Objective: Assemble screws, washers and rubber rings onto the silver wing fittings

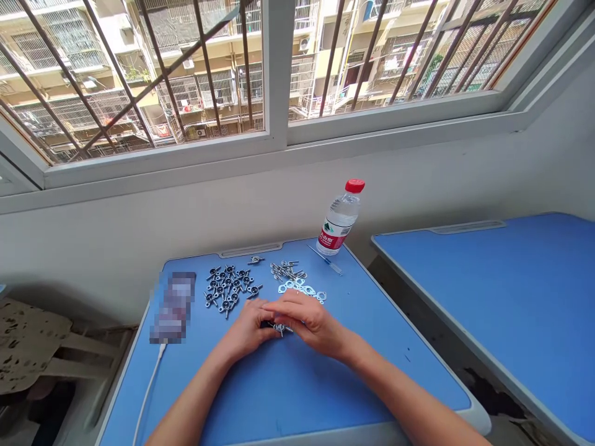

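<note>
My left hand (251,327) and my right hand (309,317) meet over the middle of the blue desk. Both have their fingers curled together in a pinch, and what lies between the fingertips is hidden. Just below the fingers, small silvery metal parts (281,328) show on the desk. To the left spreads a group of small metal fittings with dark round centres (227,284). Flat pale metal plates with holes (302,287) lie right behind my right hand, partly covered by it. Beyond them is a pile of thin metal pins or screws (287,270).
A red-capped water bottle (341,217) stands at the desk's back right corner beside a pen (326,260). At left lies a blurred phone (174,306) with a white cable (151,384). One metal fitting (255,260) sits apart near the back. Another blue desk (493,279) is at right.
</note>
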`<action>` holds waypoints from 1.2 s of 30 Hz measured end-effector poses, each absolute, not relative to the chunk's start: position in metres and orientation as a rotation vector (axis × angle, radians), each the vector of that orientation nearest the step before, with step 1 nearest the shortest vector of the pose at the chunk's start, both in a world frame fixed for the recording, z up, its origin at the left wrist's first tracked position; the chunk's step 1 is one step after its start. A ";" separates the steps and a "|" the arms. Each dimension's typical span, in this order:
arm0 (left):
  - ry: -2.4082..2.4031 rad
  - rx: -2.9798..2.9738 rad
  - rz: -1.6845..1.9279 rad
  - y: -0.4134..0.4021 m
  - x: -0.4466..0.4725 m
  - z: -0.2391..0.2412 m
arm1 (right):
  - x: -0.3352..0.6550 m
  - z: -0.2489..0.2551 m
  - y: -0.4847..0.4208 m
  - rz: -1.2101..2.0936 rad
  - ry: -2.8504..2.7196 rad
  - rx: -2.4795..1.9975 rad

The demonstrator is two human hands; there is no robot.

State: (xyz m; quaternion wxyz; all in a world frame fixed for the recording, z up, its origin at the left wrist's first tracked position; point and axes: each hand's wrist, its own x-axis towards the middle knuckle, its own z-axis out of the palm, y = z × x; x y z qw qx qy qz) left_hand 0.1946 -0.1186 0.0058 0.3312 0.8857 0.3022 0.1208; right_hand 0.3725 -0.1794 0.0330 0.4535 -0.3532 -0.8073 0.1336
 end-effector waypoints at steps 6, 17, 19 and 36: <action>0.758 2.312 0.354 -0.118 0.195 0.000 | 0.362 0.037 -0.181 0.375 -1.956 -0.941; 0.774 2.319 0.412 -0.123 0.197 0.002 | 0.350 0.037 -0.185 0.377 -1.723 -1.075; 0.785 2.336 0.420 -0.124 0.198 0.004 | 0.349 0.036 -0.186 0.398 -1.719 -1.082; 0.843 2.339 0.357 -0.130 0.197 0.016 | 0.377 0.036 -0.176 0.675 -1.537 -1.119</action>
